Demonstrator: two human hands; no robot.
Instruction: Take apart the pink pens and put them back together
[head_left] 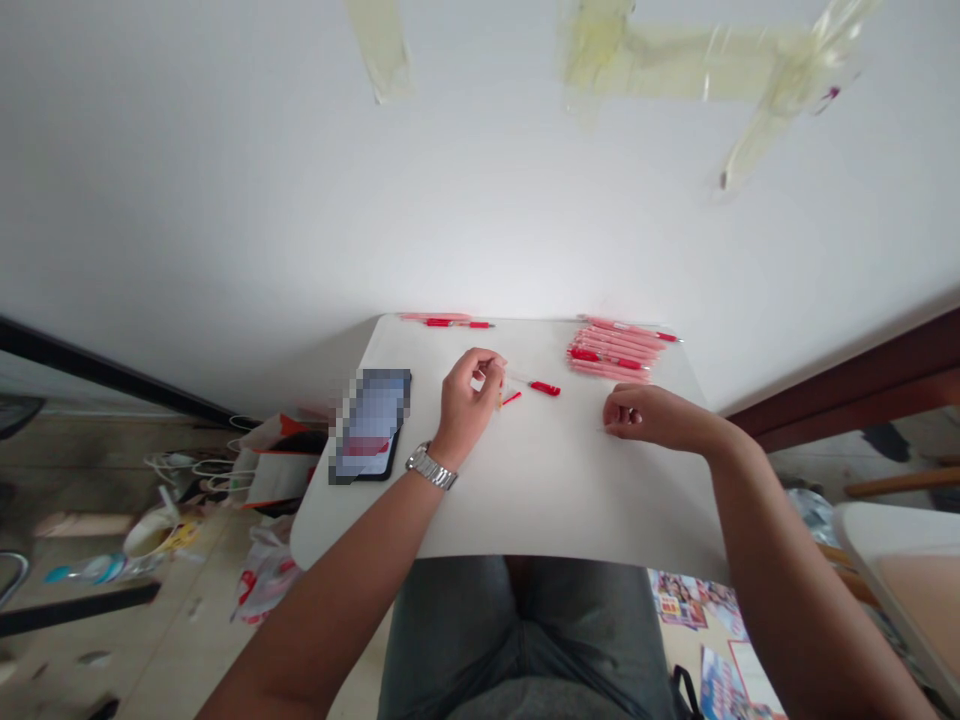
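Observation:
My left hand (472, 392), wearing a metal watch, is over the middle of the white table with thumb and index finger pinched together. What sits in the pinch is too small to make out. Right beside those fingertips is a clear pen barrel with a red grip (545, 388); whether the fingers touch it, I cannot tell. A short red stick (511, 398) lies just below it. To the right, my right hand (628, 412) hovers with curled fingers. A faint thin tip shows by them, but its kind is unclear.
Several pink-and-red pens (619, 345) are piled at the back right. More pens (457, 323) lie along the back left edge by the wall. A phone (373, 425) with a blurred screen rests at the left. Bags and a bottle (90, 570) are on the floor.

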